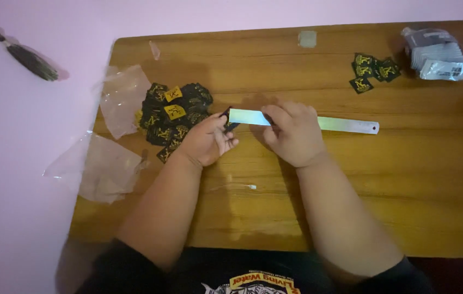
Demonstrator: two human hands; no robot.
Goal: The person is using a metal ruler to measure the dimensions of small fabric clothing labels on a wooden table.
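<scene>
Your left hand (205,140) pinches a small dark piece (229,121), apparently a label, at the left end of the steel ruler (318,123); what exactly it grips is partly hidden by the fingers. Your right hand (295,134) is pressed down on the ruler, fingers together over its left part, holding it flat on the wooden desk (406,179). The ruler lies near the desk's middle, running parallel to the far edge, its right end bare and pointing toward the right edge.

Handling, as judged: the ruler looks thin, stiff and smooth, so it may slide on the polished wood unless you keep pressure from above; take it by the long edges. The dark labels look light, soft and easily scattered; pinch them at a corner.

A heap of black-and-yellow labels (172,117) sits just left of your left hand. Crumpled clear plastic bags (109,163) hang over the left edge. A smaller cluster of labels (374,69) lies toward the far right corner, beside a packet of grey-white items (437,54).

The desk top is glossy, grained wood. The wall or floor around it is plain pink; a dark tassel (31,61) shows at upper left
</scene>
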